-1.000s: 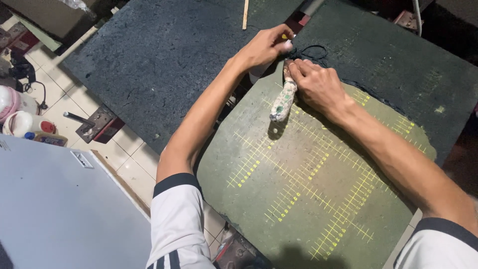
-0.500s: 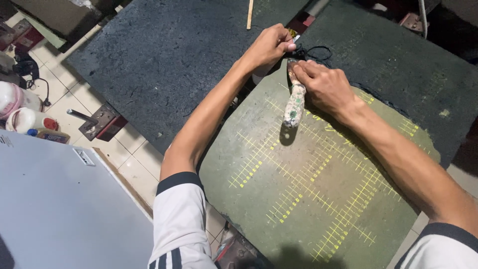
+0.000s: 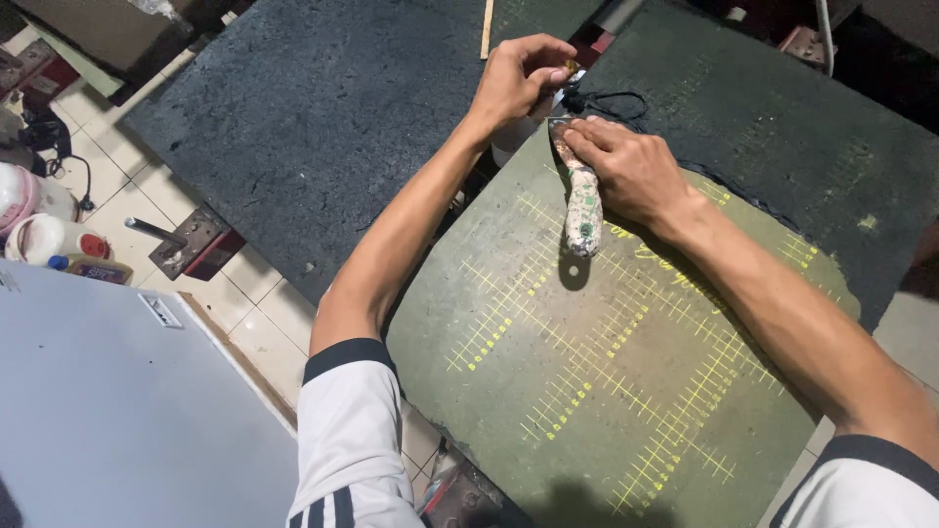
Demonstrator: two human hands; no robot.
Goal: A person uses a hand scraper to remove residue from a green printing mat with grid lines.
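Right hand comes first: it is wrapped around the top of a paint-speckled tool handle, fingers pressing the working end down at the far edge of the green pad. That handle lies along the pad's far-left corner, its butt pointing back toward the person and casting a small shadow on the yellow grid lines. Left hand sits just beyond the pad's far edge, fingers curled and pinched on something small and yellowish; what exactly it pinches is too small to tell. A loop of black cord lies just past the pad's edge, right beside both hands.

Judging by the grip, this looks like a scraping or cutting stroke at the pad's rim, with the left hand steadying the piece. A next move would call for firm downward pressure and a steady hold from the left.

Both arms reach out nearly straight, forearms converging over the pad's far corner, right wrist bent down. Left of the pad lies a dark grey mat.
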